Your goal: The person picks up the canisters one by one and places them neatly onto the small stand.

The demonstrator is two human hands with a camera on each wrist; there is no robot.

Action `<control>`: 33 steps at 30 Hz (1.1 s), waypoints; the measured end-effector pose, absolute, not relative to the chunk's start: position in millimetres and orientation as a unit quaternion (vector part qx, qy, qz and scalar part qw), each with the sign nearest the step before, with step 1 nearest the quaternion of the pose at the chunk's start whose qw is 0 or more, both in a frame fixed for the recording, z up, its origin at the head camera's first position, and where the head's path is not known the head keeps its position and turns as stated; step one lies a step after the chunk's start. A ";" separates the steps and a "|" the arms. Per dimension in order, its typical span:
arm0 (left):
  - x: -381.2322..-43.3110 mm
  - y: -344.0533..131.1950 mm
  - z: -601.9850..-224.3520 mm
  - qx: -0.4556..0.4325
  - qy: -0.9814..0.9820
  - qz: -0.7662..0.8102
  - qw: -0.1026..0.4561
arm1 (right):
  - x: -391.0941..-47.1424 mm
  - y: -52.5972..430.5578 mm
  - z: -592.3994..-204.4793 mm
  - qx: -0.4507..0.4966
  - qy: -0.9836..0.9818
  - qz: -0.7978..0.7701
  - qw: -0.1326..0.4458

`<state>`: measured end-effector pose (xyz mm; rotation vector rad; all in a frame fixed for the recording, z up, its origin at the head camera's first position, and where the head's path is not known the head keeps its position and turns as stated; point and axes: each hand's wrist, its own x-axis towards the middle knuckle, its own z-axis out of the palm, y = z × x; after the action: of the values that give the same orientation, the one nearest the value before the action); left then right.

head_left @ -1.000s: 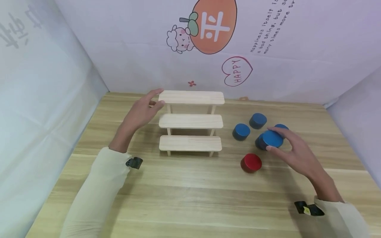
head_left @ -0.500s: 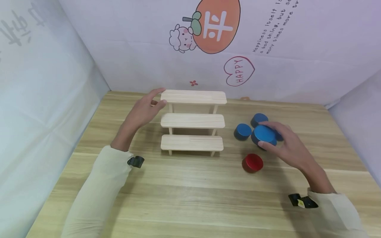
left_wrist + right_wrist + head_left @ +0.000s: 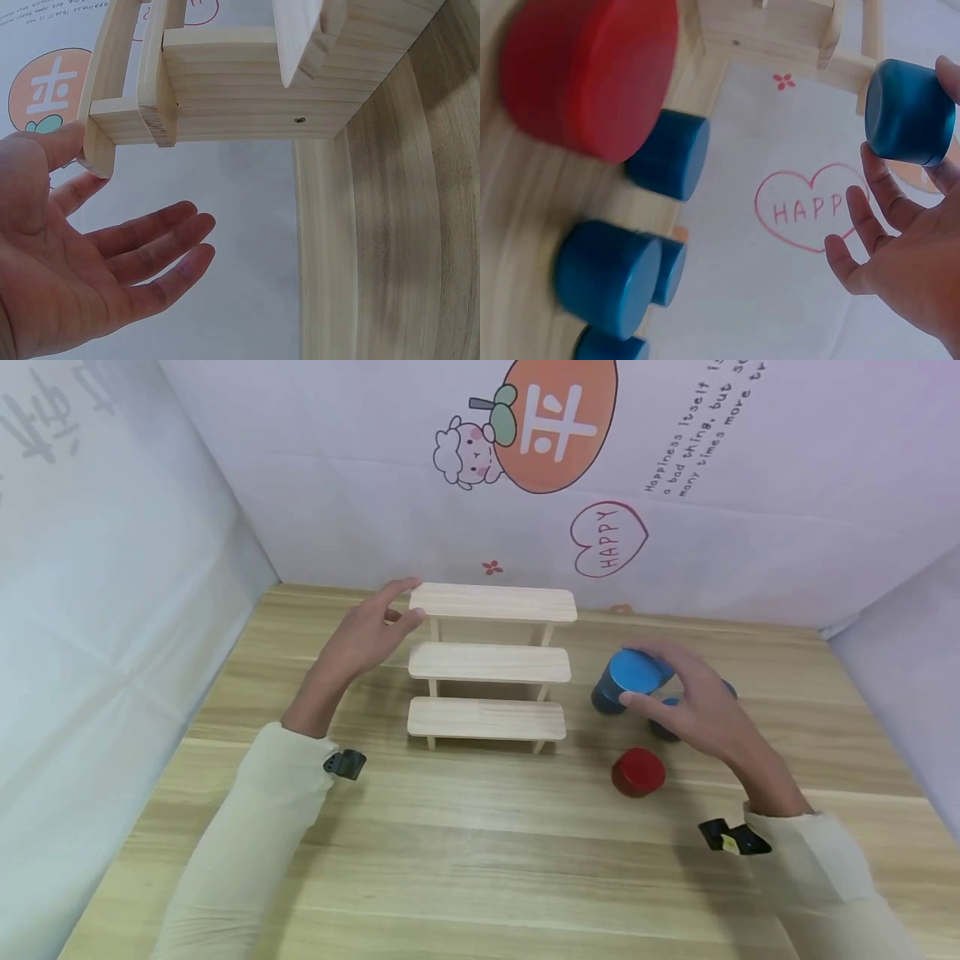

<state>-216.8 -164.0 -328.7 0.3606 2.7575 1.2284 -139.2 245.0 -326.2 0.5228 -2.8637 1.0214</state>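
Observation:
A three-tier wooden display stand (image 3: 487,664) stands near the back wall. My left hand (image 3: 363,635) is at its left side, and in the left wrist view the thumb (image 3: 64,142) and index finger pinch the end of the top shelf. My right hand (image 3: 701,706) holds a short, shiny blue cylinder (image 3: 633,670) between thumb and fingers, raised above the table to the right of the stand. In the right wrist view this blue cylinder (image 3: 909,112) is tilted on its side relative to the camera, its other fingers spread below.
Several more blue cylinders (image 3: 607,277) stand on the wooden table (image 3: 480,860), partly hidden under my right hand in the head view. Nearer the front is a red cylinder (image 3: 638,772). A printed white cloth (image 3: 360,510) hangs behind, with cloth walls at both sides.
My right hand has carried the blue cylinder leftward and up over the other blue ones, toward the stand. The left hand keeps its hold on the top shelf.

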 end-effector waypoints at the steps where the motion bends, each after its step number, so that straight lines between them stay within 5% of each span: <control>1: -217.0 -164.2 -328.8 0.119 0.906 0.404 0.050 | -141.1 242.4 -325.2 0.173 -0.926 0.334 0.029; 33: -218.0 -163.2 -331.7 0.116 0.902 0.414 0.039 | -184.6 169.7 -289.7 0.202 -0.921 0.333 0.029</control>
<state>-218.0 -163.2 -331.7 0.3565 2.7642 1.2699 -184.6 169.7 -289.7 0.6237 -2.8395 1.0261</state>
